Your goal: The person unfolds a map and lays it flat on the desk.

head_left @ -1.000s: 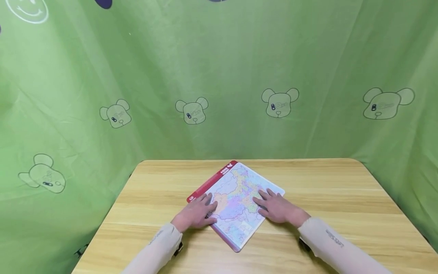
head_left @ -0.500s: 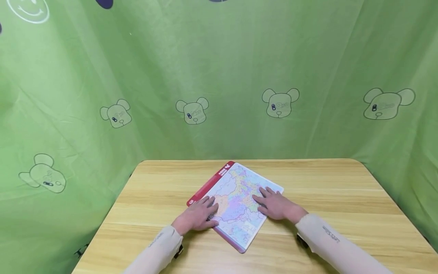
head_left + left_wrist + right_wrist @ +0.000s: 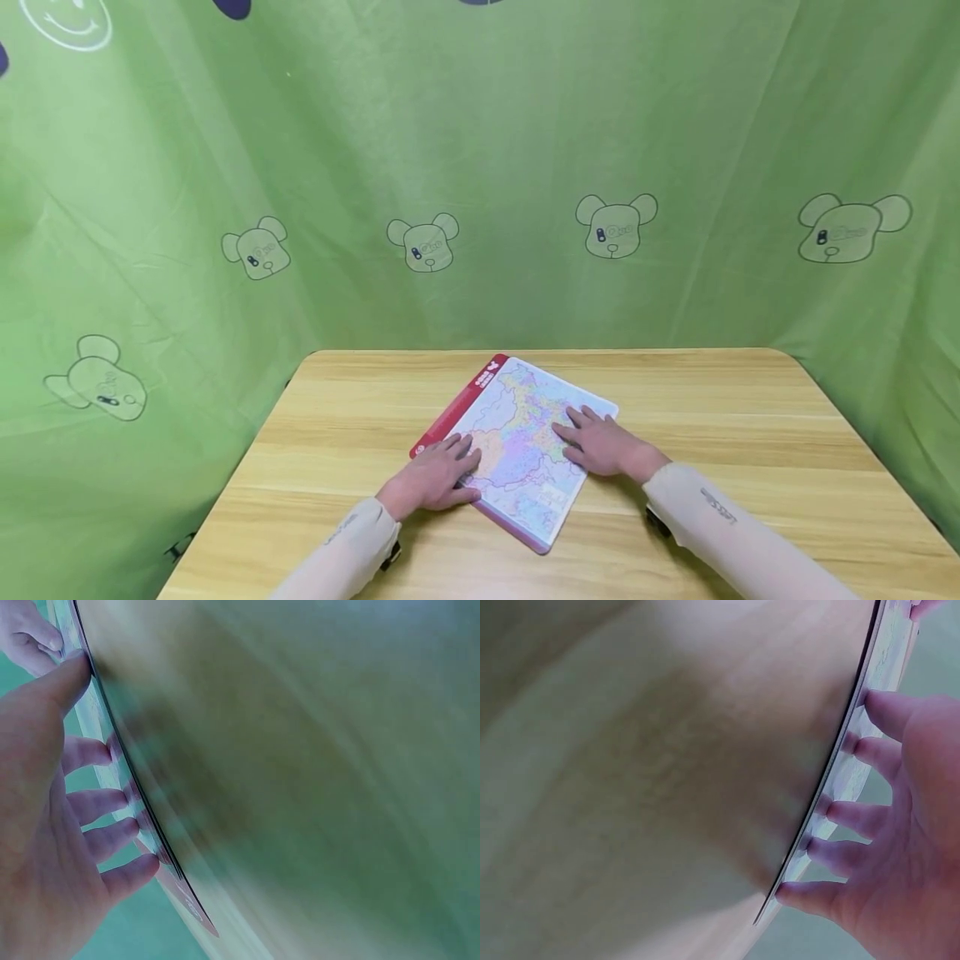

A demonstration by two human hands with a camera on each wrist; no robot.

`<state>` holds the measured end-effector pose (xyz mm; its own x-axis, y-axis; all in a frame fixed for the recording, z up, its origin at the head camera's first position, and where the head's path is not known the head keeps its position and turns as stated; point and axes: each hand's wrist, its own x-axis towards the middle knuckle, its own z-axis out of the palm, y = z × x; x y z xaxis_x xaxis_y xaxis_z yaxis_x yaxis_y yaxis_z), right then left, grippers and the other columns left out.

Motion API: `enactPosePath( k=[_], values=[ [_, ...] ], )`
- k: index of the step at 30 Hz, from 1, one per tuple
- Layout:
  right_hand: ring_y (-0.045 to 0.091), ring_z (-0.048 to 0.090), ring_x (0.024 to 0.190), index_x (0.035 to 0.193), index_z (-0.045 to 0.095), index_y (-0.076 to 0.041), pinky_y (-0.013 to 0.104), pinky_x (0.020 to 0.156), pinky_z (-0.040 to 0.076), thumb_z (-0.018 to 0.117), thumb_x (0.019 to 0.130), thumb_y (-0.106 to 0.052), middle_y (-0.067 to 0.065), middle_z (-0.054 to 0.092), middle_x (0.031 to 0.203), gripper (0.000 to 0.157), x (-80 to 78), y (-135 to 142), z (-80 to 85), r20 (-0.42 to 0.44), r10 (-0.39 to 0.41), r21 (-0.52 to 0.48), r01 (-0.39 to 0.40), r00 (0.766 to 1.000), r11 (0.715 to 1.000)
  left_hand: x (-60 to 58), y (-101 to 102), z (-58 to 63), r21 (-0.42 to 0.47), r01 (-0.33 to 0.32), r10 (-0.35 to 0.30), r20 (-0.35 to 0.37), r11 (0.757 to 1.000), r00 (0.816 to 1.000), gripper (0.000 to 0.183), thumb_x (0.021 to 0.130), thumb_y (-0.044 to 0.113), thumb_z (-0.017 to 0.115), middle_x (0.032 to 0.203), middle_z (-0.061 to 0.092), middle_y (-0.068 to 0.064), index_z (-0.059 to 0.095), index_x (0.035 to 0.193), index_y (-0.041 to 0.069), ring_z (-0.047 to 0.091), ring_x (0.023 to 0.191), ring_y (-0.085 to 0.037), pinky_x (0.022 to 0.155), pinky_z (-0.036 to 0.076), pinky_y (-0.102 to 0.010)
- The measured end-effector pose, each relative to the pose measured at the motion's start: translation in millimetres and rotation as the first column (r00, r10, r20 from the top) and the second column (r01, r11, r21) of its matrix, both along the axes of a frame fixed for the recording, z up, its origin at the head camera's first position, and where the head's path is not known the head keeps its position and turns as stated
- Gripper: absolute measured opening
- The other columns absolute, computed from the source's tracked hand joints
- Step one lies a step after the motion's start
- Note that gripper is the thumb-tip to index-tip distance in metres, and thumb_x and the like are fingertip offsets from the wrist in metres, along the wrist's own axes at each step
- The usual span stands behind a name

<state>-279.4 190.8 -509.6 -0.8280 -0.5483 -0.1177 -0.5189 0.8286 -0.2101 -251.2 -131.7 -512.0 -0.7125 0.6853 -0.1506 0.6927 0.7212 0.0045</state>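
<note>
A thin, flat map board [image 3: 513, 417] with a red title strip along one side lies turned at an angle on the wooden table. Its face carries a map in several pastel colours. My left hand [image 3: 435, 477] rests on its left edge with the fingers spread over the map. On the right edge, my right hand [image 3: 606, 446] lies in much the same way. In the left wrist view, fingertips of the left hand [image 3: 45, 810] touch the board's surface. The right wrist view has the right hand [image 3: 922, 817] with its fingertips on the board [image 3: 832, 769] near its dark edge.
Around the board stretches the wooden table [image 3: 720, 400], with rounded far corners. Green curtains [image 3: 517, 142] printed with bear heads hang behind and beside it. Both forearms wear light sleeves [image 3: 720, 517].
The map board has turned a little counter-clockwise: its far corner moved left and its near corner right. The left hand shifted slightly nearer me, the right slightly away. Both hands stay on the board.
</note>
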Motion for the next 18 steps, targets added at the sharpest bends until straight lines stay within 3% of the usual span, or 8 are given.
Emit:
enactPosePath(
  k=[18],
  values=[
    [0.054,0.022,0.132,0.142,0.044,-0.010,0.071,0.101,0.020,0.045,0.099,-0.034,0.025,0.026,0.149,0.050,-10.2,-3.1,-0.8,0.007,-0.009,0.022,0.009,1.000,1.000,6.2,4.4,0.1,-0.024,-0.017,0.017,-0.005,1.000,1.000,0.068,0.092,0.059,0.043,0.151,0.030,-0.012,0.038,0.146,0.019,0.029,0.137,-0.031,0.109,0.030,-0.045]
  ],
)
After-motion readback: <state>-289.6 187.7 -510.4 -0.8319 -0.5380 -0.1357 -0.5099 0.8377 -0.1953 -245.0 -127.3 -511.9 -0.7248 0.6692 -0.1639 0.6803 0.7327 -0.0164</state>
